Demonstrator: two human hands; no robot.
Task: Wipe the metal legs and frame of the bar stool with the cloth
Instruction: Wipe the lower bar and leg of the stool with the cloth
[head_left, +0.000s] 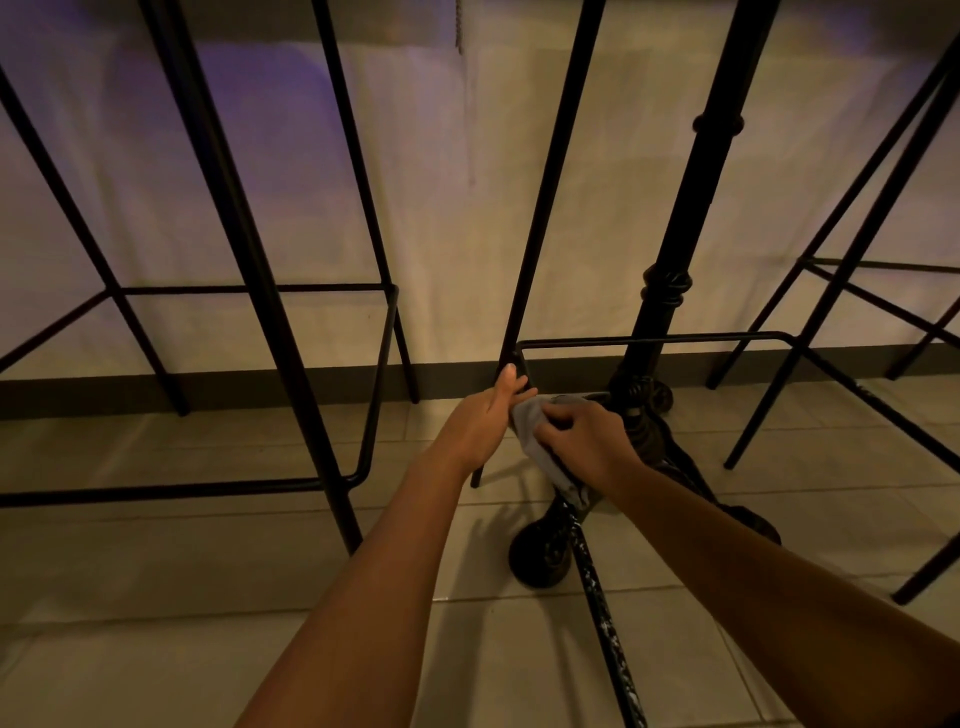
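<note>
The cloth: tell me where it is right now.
In the head view the grey cloth sits just right of centre, held in the right hand against the stool's lower bar, beside the left hand on the stool leg, in front of the ornate table base.

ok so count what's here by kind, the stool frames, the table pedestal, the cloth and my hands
Bar stool frames: 3
Cast-iron table pedestal: 1
Grey cloth: 1
Hands: 2, left hand and right hand
Total: 7
</note>
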